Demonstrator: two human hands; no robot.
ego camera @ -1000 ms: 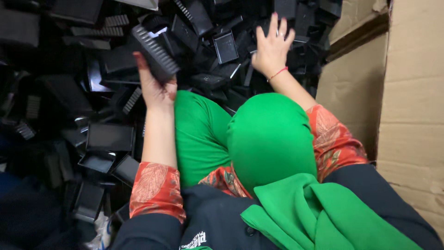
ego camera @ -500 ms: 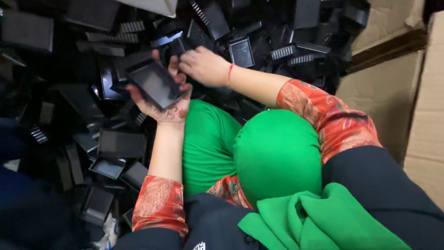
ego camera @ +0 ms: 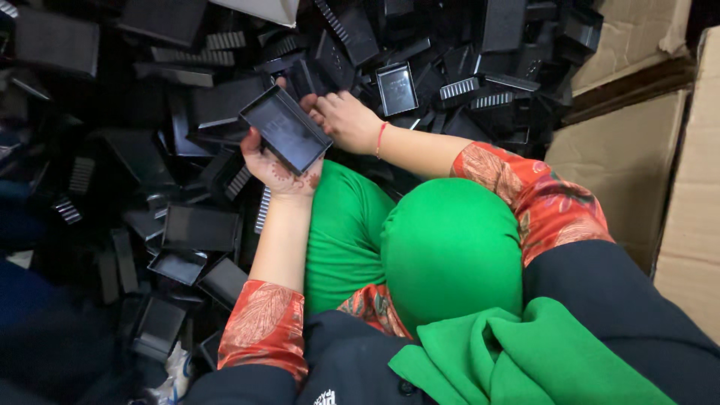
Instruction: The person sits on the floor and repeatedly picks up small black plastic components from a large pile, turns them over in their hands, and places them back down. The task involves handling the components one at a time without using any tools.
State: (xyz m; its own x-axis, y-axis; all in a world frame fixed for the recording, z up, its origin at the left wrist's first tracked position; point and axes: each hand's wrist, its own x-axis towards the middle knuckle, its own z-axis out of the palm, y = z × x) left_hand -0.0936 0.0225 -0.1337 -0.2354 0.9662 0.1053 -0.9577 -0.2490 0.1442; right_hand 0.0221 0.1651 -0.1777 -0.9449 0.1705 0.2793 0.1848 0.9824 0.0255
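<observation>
The left hand (ego camera: 281,169) is palm up and closed around a shallow black rectangular tray (ego camera: 286,129), fingers curling over its left edge while the thumb side props it from beneath. The tray sits tilted, its open face turned toward the camera, and its long axis runs diagonally from the far left corner down to the near right corner. That near right corner points straight at the right hand (ego camera: 343,120), which lies just to the right of it, knuckles up, fingers bent and tips meeting the tray's right edge; I cannot tell whether those fingers pinch the rim or only rest against it. So the tray lies between the two hands, borne by the left and touched by the right, above the green-clad knee (ego camera: 450,247). All around and farther off lies a heap of similar black trays (ego camera: 202,225) and ribbed black pieces (ego camera: 457,90), with cardboard walls (ego camera: 622,157) to the right
</observation>
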